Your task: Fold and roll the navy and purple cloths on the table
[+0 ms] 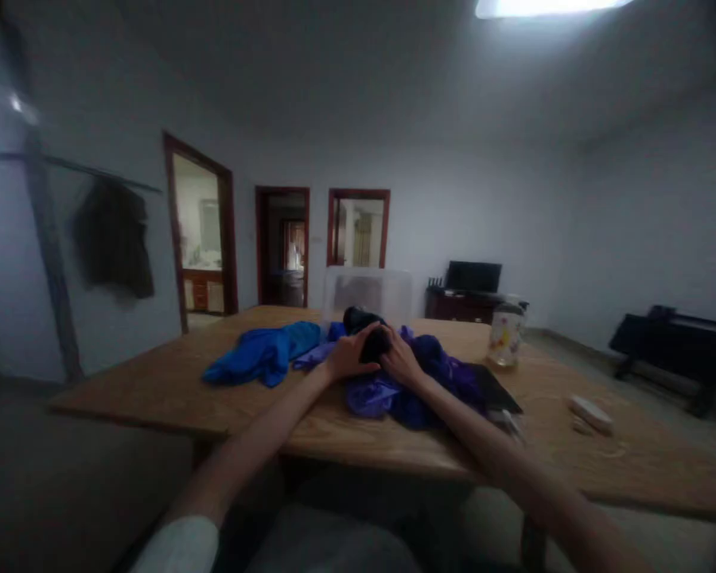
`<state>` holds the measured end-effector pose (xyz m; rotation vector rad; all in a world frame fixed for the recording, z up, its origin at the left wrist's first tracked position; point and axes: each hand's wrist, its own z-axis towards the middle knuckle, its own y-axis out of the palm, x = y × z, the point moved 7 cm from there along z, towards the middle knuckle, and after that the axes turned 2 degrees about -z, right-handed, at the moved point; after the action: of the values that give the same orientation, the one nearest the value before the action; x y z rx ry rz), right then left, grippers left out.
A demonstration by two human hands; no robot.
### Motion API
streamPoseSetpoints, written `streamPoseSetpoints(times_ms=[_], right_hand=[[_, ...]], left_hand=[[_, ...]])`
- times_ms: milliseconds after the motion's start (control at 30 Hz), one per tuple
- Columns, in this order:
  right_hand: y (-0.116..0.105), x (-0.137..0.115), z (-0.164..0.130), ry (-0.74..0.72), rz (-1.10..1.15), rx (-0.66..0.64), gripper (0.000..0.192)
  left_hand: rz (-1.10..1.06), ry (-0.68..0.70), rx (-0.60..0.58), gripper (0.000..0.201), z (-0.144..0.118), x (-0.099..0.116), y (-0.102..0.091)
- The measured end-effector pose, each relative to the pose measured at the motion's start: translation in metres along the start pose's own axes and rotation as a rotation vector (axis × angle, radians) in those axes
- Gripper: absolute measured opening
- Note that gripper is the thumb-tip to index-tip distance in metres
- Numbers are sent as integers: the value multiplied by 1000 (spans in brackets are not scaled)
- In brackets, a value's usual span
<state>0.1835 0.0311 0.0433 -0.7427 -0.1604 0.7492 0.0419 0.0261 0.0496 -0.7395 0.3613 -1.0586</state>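
Both my left hand (pixel 353 354) and my right hand (pixel 401 356) are closed around a black bundle of cloth (pixel 375 345), one on each side; its exact kind I cannot make out. Another dark rolled piece (pixel 358 318) lies just beyond my fingers. Under and around my hands spreads a heap of purple and dark blue clothes (pixel 373 395). To the left, a crumpled bright blue garment (pixel 268 352) lies apart on the wooden table (pixel 173 398). A flat dark piece (pixel 496 390) sits at the heap's right edge.
A clear plastic bin (pixel 367 286) stands at the table's far side. On the right are a flowered jar (pixel 506 338) and a small white box (pixel 592 414). Beyond the table are a television (pixel 473 276) on a cabinet, doorways and a hanging dark jacket (pixel 113 239).
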Motion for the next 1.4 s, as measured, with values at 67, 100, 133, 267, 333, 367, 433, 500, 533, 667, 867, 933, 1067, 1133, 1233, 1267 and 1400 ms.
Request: streamPoseSetpoints(times_ms=[67,100,133,267,333,367,433,500,533,667,867,933,1067,1133,1233,1267,1400], right_hand=[[-2,7,1,57,51,59,56],[-3,11,2,83,90,84,54],[-3,16,3,108,137,106,52],[6,40,2,179,393,147,45],[14,52,-1,215,479,145,45],[19,58,-3,240,509,145,46],[25,64,-7,280,538,150,48],[28,62,-8,261,519,135,48],[28,59,-7,237,497,122,48],[24,47,0,159,428,87,50],[15,21,2,19,218,46,53],[8,7,2,-46,123,62,63],[-2,-23,0,-175,41,13,79],[-4,-32,-1,-215,16,-36,83],[-5,-37,-3,-230,-10,-77,89],[-4,-37,-3,-230,-18,-82,90],[-2,-34,-4,-224,-54,-76,89]], left_hand=[[-4,8,68,101,1,5,-6],[-8,14,97,98,1,9,-8],[-13,21,123,94,2,13,-10],[-38,81,184,81,8,39,-15],[-17,145,157,72,12,54,-12],[8,164,141,63,13,59,-9],[68,172,118,46,15,61,-4],[107,157,101,39,15,57,0],[117,145,94,40,15,53,1],[132,80,86,47,15,38,1],[158,-38,137,48,15,18,-4],[176,-90,159,45,14,8,-4],[206,-207,173,38,11,-14,-3],[206,-252,139,36,10,-23,2],[190,-312,95,39,8,-36,8],[181,-321,88,40,8,-38,10],[141,-303,71,41,8,-38,12]])
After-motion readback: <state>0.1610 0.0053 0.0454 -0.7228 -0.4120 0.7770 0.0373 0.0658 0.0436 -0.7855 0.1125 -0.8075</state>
